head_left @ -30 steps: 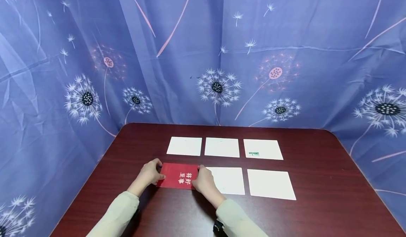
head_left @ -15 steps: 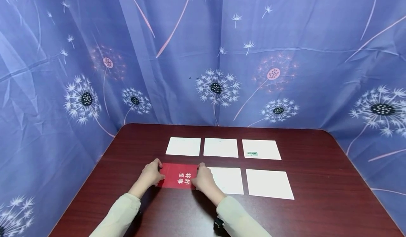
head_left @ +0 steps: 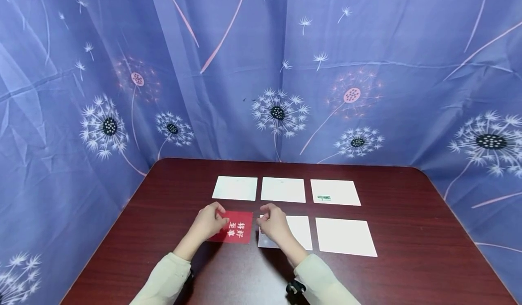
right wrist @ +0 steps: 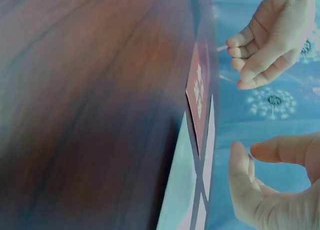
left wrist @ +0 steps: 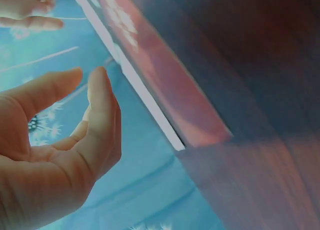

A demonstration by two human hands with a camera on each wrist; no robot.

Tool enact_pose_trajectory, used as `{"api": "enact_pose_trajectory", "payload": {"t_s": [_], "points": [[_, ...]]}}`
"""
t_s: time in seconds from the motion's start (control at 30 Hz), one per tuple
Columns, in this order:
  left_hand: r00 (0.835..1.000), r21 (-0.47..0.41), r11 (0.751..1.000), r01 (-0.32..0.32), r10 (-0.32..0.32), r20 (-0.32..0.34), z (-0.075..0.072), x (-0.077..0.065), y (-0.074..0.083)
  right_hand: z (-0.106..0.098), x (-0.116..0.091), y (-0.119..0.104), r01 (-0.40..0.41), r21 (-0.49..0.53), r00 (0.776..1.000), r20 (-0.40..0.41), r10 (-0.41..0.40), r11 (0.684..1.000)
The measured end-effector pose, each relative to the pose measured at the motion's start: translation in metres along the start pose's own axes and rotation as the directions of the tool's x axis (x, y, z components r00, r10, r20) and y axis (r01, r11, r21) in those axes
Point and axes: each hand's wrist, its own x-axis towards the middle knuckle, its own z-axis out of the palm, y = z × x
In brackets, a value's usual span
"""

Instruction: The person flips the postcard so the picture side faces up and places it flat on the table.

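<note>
A red card (head_left: pixel 244 220) with white characters lies flat on the table, at the left of the near row. My left hand (head_left: pixel 209 221) hovers over the card's left part and hides some of it. Its fingers are loosely bent with a small gap to the thumb, and the left wrist view shows the hand (left wrist: pixel 75 160) apart from the card (left wrist: pixel 170 90). Just right of the red card, my right hand (head_left: pixel 275 225) hangs above a white card (head_left: pixel 301 230), partly covering it. In the right wrist view this hand (right wrist: pixel 280 190) holds nothing.
Three white cards stretch along the far row: a left one (head_left: pixel 235 188), a middle one (head_left: pixel 283 190) and a right one (head_left: pixel 336 192) with a small green print. Another white card (head_left: pixel 346 237) ends the near row. A blue curtain (head_left: pixel 228 92) hangs behind the brown table (head_left: pixel 408 214).
Both hands have let go of the red card's edges and lifted off. The left hand has moved right over the card, the right hand slightly right. The red card stays in place.
</note>
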Motion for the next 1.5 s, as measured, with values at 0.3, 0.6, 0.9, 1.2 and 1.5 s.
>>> {"api": "enact_pose_trajectory", "payload": {"t_s": [0.3, 0.6, 0.9, 1.2, 1.5], "points": [[0.990, -0.137, 0.981, -0.136, 0.130, -0.052, 0.014, -0.003, 0.028, -0.031, -0.005, 0.010, 0.040, -0.076, 0.989, -0.138, -0.051, 0.996], [0.994, -0.363, 0.929, -0.075, 0.098, 0.045, 0.036, -0.006, 0.037, -0.057, -0.020, 0.020, 0.021, -0.103, 0.980, -0.196, -0.041, 0.994], [0.985, -0.449, 0.894, 0.010, 0.068, 0.157, 0.050, -0.012, 0.038, -0.077, -0.035, 0.028, -0.095, -0.100, 0.975, -0.208, 0.072, 0.990], [0.977, -0.475, 0.878, 0.063, 0.043, 0.209, 0.057, -0.024, 0.041, -0.084, -0.048, 0.034, -0.156, -0.062, 0.973, -0.180, 0.143, 0.986], [0.974, -0.464, 0.885, 0.042, 0.068, 0.217, 0.069, -0.027, 0.041, -0.079, -0.053, 0.038, -0.206, -0.098, 0.971, -0.141, 0.191, 0.974]]}}
